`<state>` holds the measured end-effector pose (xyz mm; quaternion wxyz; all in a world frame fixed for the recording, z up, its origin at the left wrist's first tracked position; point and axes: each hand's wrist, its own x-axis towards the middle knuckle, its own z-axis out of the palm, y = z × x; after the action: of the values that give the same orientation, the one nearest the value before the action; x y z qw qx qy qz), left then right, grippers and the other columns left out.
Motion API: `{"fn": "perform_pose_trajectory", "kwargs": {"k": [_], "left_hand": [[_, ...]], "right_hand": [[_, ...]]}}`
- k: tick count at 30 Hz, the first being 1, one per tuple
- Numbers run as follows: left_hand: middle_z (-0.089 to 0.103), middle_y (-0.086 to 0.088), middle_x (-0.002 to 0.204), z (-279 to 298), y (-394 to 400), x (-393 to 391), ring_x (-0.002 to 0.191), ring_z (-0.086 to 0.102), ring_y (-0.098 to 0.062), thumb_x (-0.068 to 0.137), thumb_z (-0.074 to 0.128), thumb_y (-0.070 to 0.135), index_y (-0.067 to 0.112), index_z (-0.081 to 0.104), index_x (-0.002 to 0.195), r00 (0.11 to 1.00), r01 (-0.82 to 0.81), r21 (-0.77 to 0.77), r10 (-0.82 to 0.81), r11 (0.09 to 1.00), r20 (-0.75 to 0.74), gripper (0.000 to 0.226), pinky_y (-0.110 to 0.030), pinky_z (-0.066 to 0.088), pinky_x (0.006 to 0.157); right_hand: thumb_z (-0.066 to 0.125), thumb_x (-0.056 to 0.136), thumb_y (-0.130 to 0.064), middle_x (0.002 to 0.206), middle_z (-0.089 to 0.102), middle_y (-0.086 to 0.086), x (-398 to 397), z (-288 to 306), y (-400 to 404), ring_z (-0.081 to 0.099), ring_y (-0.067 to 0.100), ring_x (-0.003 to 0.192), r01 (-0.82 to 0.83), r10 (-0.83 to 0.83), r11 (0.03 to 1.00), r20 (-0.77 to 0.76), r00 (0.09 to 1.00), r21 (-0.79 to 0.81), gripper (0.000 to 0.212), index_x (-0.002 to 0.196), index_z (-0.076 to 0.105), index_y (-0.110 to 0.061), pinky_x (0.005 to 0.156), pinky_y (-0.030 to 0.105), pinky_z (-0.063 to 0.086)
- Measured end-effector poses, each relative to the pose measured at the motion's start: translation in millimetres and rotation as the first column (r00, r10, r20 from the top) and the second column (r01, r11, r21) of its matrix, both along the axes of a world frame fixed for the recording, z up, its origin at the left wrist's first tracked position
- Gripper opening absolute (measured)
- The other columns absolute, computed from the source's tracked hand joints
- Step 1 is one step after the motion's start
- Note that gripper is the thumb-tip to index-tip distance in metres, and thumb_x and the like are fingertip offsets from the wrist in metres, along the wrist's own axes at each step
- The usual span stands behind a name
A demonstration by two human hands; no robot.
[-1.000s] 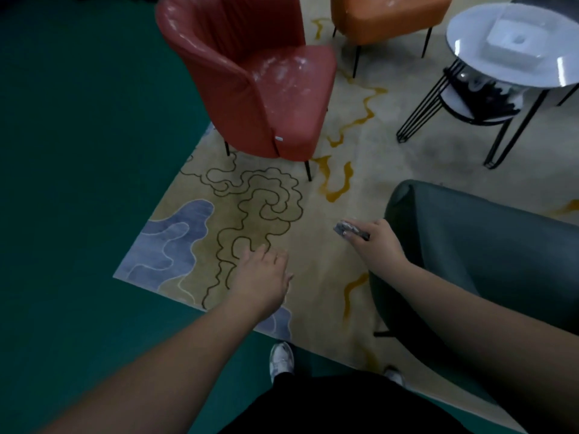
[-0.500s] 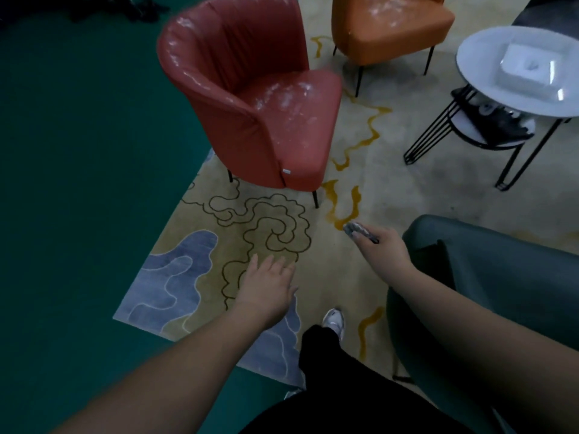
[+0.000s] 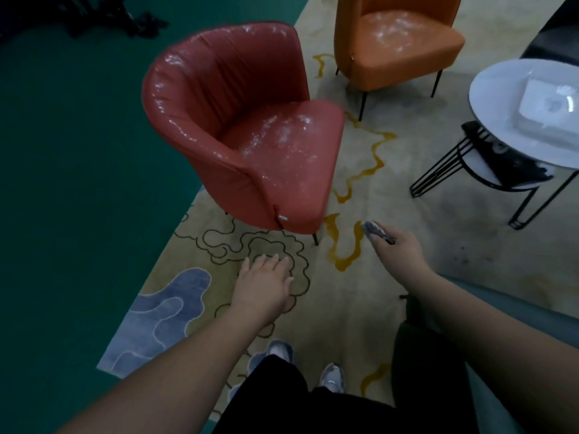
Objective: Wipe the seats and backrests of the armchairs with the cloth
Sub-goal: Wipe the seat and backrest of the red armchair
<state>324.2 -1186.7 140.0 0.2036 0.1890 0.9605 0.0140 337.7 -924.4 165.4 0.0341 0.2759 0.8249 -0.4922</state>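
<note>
Approach to red armchair [image 3: 250,133]; cloth carried, no wiping contact yet.

Compared with a second ago, I see the red armchair sitting lower and larger in the head view, and both shoes now on the rug [image 3: 391,189]: the person has stepped closer. Right hand [image 3: 398,252] grips the bunched grey cloth [image 3: 374,230], held in the air near the chair's front corner, apart from it. Left hand [image 3: 266,285] is relaxed, fingers spread, holding nothing, above the rug. White smears cover the red seat and backrest rim; the orange armchair [image 3: 398,42] behind shows the same. The grey armchair [image 3: 517,327] is under the right forearm. My judgement: red chair is next to wipe.
</note>
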Motion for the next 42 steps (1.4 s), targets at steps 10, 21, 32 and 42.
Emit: {"fn": "perform_pose_trajectory", "kwargs": {"k": [10,21,32,42], "left_hand": [[0.027,0.001,0.156,-10,37,-176,0.143,0.021,-0.024,0.100,0.025,0.047,0.024,0.022,0.151,0.984,0.180,-0.019,-0.180,0.983,0.016,0.056,-0.046,0.011,0.116],[0.025,0.001,0.157,-18,95,-309,0.144,0.020,-0.023,0.100,0.023,0.047,0.025,0.020,0.152,0.980,0.188,-0.027,-0.186,0.982,0.065,0.056,-0.044,0.011,0.117],[0.019,-0.001,0.159,-43,200,-416,0.146,0.017,-0.023,0.101,0.022,0.046,0.023,0.017,0.153,0.966,-0.226,-0.049,0.230,0.973,0.121,0.057,-0.044,0.011,0.118],[0.021,-0.001,0.159,-34,222,-447,0.145,0.018,-0.024,0.101,0.024,0.045,0.024,0.017,0.152,0.841,-0.535,0.015,0.531,0.845,0.105,0.056,-0.044,0.014,0.118]], "right_hand": [[0.055,0.093,-0.019,0.097,0.067,0.005,-129,11,35,0.053,0.009,0.060,0.099,-0.100,0.993,0.002,0.995,0.065,0.035,0.127,0.061,-0.024,0.047,0.017,0.040],[0.060,0.090,-0.017,0.095,0.068,0.002,-255,-9,87,0.054,0.008,0.059,0.103,-0.103,0.987,-0.009,0.995,0.120,0.033,0.122,0.066,-0.020,0.039,0.005,0.035],[0.065,0.088,-0.021,0.093,0.072,-0.004,-434,-32,214,0.057,-0.005,0.069,-0.321,0.327,0.933,-0.013,0.945,0.161,0.026,0.113,0.070,-0.023,0.056,-0.003,0.036],[0.058,0.089,-0.025,0.078,0.062,-0.001,-553,-48,216,0.053,0.001,0.062,-0.631,0.630,0.761,0.056,0.774,0.153,0.030,0.117,0.067,-0.033,0.049,0.011,0.034]]}}
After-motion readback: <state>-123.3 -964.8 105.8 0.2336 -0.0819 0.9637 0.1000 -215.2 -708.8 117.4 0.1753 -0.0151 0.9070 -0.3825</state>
